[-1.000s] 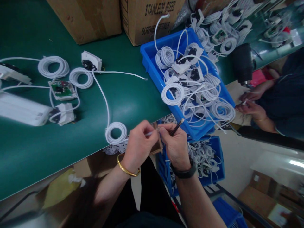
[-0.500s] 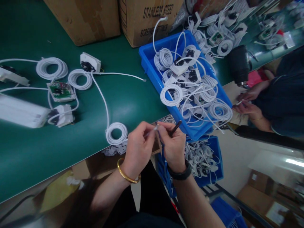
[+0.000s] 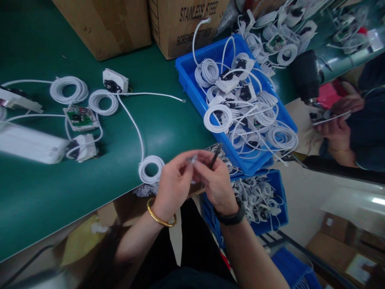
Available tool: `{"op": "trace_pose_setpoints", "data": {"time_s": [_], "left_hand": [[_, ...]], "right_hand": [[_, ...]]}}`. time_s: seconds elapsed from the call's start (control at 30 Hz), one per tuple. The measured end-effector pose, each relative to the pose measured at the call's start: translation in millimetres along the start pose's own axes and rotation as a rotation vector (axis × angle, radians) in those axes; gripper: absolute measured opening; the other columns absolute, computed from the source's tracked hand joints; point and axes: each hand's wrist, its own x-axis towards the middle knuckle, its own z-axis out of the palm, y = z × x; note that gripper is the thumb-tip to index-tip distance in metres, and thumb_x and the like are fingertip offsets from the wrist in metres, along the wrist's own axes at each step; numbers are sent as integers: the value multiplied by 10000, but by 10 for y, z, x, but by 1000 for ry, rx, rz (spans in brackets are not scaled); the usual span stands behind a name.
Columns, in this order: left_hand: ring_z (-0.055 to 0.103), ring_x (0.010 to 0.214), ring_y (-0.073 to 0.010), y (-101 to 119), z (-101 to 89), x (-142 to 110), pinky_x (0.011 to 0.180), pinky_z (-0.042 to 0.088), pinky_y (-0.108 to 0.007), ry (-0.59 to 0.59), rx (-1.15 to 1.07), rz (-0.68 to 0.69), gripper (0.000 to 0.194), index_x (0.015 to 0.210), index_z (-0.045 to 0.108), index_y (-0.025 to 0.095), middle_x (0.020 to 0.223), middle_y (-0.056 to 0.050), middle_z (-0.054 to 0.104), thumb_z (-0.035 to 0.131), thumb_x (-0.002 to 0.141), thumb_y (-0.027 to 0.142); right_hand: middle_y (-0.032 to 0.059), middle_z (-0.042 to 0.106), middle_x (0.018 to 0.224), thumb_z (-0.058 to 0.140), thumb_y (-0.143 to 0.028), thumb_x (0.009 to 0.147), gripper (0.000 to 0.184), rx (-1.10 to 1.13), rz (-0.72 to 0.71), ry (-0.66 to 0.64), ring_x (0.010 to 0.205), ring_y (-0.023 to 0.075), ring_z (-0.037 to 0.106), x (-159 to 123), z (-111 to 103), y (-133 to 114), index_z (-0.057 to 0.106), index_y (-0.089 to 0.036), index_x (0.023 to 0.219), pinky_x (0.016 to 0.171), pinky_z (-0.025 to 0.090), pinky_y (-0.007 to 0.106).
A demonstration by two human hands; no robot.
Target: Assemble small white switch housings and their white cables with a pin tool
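Below the table's front edge, my left hand (image 3: 176, 176) pinches a small clear-and-white piece (image 3: 191, 159), too blurred to name. My right hand (image 3: 219, 182) meets it from the other side, fingertips close to the piece. A dark slim tool (image 3: 215, 155) is held in the right hand and sticks out past its fingers; its kind is unclear. Just left of my left hand lies a coil of white cable (image 3: 143, 170). Its lead runs up to a white housing with a black part (image 3: 116, 80), from which a loose cable end (image 3: 168, 96) points right.
A blue tray (image 3: 192, 94) of coiled cables and housings stands right of centre, with another blue crate (image 3: 282, 200) below. Cardboard boxes (image 3: 126, 32) stand behind. At left lie an open circuit board (image 3: 82, 118) and a long white case (image 3: 33, 142). A co-worker's hands (image 3: 339, 128) work at right.
My right hand has turned, and the dark tool now points more steeply upward. The blue-and-brown part below its fingers no longer shows. The co-worker's hands moved and now hold a flat piece.
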Motion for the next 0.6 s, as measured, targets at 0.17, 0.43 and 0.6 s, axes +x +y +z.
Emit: {"op": "trace_pose_setpoints", "data": {"time_s": [0.17, 0.43, 0.6], "left_hand": [[629, 518, -120, 69, 5, 38, 521, 486, -212, 43, -177, -124, 329, 1094, 539, 131, 626, 18, 636, 568, 779, 218], [624, 469, -111, 74, 55, 100, 427, 385, -165, 39, -239, -193, 287, 1026, 551, 131, 583, 12, 648, 582, 747, 190], [612, 472, -105, 82, 131, 86, 441, 431, -166, 37, -230, -193, 318, 1053, 539, 134, 588, 22, 640, 597, 747, 199]], "right_hand": [[38, 627, 786, 555, -434, 841, 361, -46, -244, 120, 615, 108, 510, -1, -265, -121, 671, -174, 619, 555, 415, 256], [42, 705, 684, 473, -562, 873, 403, 44, -244, 192, 640, 171, 674, -220, -451, -231, 639, -196, 890, 635, 541, 316], [57, 747, 842, 675, -350, 802, 181, 174, -233, 183, 840, 228, 708, -233, -259, -49, 575, -216, 872, 783, 560, 405]]}}
